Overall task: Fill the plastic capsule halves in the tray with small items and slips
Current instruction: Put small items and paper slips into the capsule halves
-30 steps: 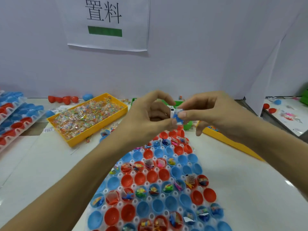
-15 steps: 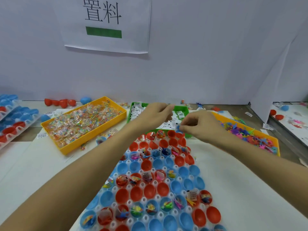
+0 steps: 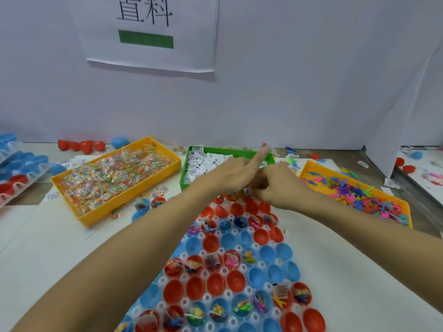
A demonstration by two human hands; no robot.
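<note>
Head view: both hands met above the far end of the clear plastic tray (image 3: pixel 242 267), which lay on the white worktop (image 3: pixel 359 271) and held red and blue capsule halves (image 3: pixel 236 280), some empty, others containing small coloured items and printed slips. The left hand (image 3: pixel 231 173) had its fingers curled, one finger extended toward the green rectangular bin (image 3: pixel 183 173) of white paper slips; whether it held anything could not be told. The right hand (image 3: pixel 275 185), touching the left, had its fingers curled around a small blue-and-white piece (image 3: pixel 247 191) just over the farthest capsule row. Left of the green bin stood a yellow rectangular bin (image 3: pixel 124 202) of clear packets with coloured beads; to the right, a second yellow bin (image 3: pixel 405 204) of small multicoloured plastic figures. A white paper sign (image 3: pixel 191 32) with a green bar hung on the wall behind.
</note>
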